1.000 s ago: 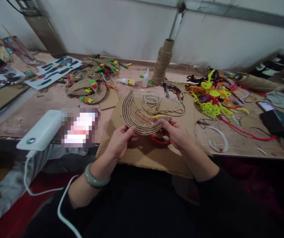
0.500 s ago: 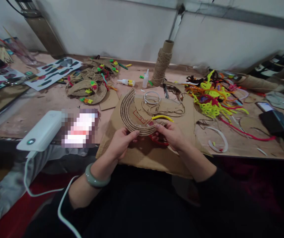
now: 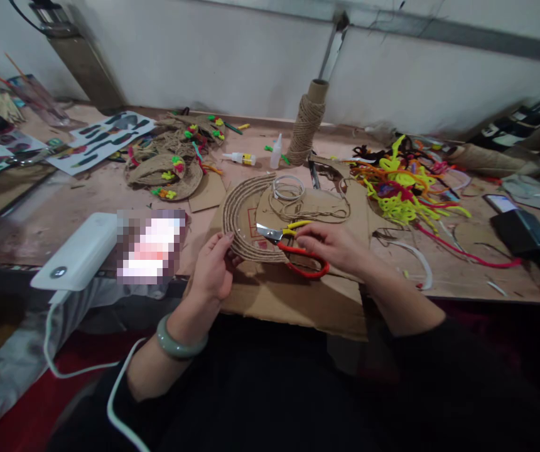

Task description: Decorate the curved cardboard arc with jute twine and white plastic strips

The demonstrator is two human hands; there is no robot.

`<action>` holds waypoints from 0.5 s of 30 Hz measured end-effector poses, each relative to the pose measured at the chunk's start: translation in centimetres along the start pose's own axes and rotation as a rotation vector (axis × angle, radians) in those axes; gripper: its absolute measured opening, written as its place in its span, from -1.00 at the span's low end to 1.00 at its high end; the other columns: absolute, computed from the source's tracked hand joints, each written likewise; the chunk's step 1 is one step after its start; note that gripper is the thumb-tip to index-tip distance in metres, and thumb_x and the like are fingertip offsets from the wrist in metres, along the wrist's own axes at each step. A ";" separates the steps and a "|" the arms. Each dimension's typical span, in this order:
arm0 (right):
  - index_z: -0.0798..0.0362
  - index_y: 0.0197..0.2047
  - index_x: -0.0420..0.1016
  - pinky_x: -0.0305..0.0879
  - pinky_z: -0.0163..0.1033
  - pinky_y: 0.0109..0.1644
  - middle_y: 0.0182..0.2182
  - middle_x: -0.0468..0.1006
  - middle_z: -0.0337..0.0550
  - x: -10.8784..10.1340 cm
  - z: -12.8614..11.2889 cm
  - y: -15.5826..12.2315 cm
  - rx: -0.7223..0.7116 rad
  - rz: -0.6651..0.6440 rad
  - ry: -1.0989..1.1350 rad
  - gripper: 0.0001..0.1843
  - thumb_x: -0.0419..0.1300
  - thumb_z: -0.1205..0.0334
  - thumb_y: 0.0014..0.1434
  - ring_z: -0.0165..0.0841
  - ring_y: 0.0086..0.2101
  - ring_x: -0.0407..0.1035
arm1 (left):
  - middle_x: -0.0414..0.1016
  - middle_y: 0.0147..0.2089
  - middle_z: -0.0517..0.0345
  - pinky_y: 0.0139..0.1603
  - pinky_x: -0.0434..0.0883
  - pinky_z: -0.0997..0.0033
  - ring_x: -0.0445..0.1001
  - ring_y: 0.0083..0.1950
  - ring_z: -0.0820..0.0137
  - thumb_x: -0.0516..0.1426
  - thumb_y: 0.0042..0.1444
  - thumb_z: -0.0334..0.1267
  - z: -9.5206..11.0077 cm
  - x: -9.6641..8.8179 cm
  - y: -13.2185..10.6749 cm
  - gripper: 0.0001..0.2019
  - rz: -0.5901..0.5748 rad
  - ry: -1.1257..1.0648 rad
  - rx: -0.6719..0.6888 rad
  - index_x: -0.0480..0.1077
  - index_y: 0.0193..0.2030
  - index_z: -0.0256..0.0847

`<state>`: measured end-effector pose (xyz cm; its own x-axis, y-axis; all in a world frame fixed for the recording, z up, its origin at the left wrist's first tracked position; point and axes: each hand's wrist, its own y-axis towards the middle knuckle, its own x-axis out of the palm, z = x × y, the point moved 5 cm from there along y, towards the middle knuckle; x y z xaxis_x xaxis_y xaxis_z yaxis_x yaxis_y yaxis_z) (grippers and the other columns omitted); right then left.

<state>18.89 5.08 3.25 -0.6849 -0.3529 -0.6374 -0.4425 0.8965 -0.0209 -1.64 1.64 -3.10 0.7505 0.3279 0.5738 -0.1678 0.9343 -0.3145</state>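
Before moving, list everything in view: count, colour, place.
Scissors: 1, red and yellow handles, centre
Cord arc: 1, brown, centre
Cardboard: several, brown, centre
Ring: 1, white, centre
Twine spool: 1, brown, back
Bottles: 2, whitish, left of spool
Fuzzy strands: many, mixed, right
Roll: 1, brown, right
Woven pieces: several, brown, back left
Painted papers: several, white, far left
Jar: 1, clear, far left
Power bank: 1, white, left
Pixelated patch: 1, pinkish, beside power bank
Box: 1, black, far right
Table: 1, pinkish, beneath
Cable: 1, white, lower left
Bangle: 1, green, left wrist
Left hand: 1, on cord arc
Right hand: 1, on scissors
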 end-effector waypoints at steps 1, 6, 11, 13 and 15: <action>0.02 -0.33 0.55 0.24 -0.29 -0.34 -0.42 0.56 -0.18 -1.2 0.2 0.8 -0.012 0.062 -0.102 -0.77 0.14 0.09 0.13 -0.37 -0.41 0.38 | 0.43 -0.50 0.34 -0.59 0.28 0.65 0.38 -0.54 0.60 0.27 -0.13 -0.24 0.1 -0.2 0.1 -0.79 0.023 -0.014 0.009 0.32 -0.43 -0.23; 0.05 -0.11 0.58 0.31 -0.12 -0.08 -0.18 0.60 -0.03 -5.2 2.2 6.4 0.065 0.205 -0.536 -0.68 0.07 0.18 0.19 -0.18 -0.18 0.45 | 0.52 -0.41 0.25 -0.45 0.39 0.56 0.48 -0.42 0.50 0.18 -0.10 -0.30 0.0 -0.2 0.3 -0.88 0.064 -0.076 -0.010 0.32 -0.39 -0.21; 0.09 0.08 0.49 0.27 -0.09 0.08 0.02 0.52 0.01 -4.7 3.5 13.0 0.055 0.199 -0.716 -0.56 -0.04 0.29 0.23 -0.15 0.00 0.39 | 0.54 -0.35 0.23 -0.37 0.42 0.48 0.50 -0.35 0.45 0.19 -0.11 -0.28 -0.3 -0.1 0.5 -0.82 0.031 -0.076 -0.045 0.34 -0.32 -0.21; 0.10 0.11 0.47 0.26 -0.12 0.09 0.03 0.52 0.03 -3.8 4.1 15.3 0.057 0.148 -0.753 -0.54 -0.06 0.35 0.22 -0.17 0.01 0.38 | 0.53 -0.34 0.23 -0.32 0.44 0.45 0.50 -0.35 0.45 0.20 -0.10 -0.27 -0.5 -0.1 0.7 -0.82 0.008 -0.072 -0.055 0.35 -0.31 -0.21; 0.09 0.14 0.44 0.25 -0.13 0.08 0.03 0.50 0.08 -2.8 4.7 17.1 0.036 0.089 -0.798 -0.52 -0.04 0.39 0.19 -0.18 0.01 0.37 | 0.51 -0.37 0.24 -0.33 0.42 0.47 0.47 -0.39 0.48 0.21 -0.09 -0.26 -0.7 -0.1 0.8 -0.83 -0.012 -0.063 -0.065 0.35 -0.33 -0.20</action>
<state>15.93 22.65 1.07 -0.0907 0.0053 -0.9959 -0.3774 0.9252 0.0393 -1.43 2.25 -3.93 0.7101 0.3271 0.6235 -0.1161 0.9278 -0.3545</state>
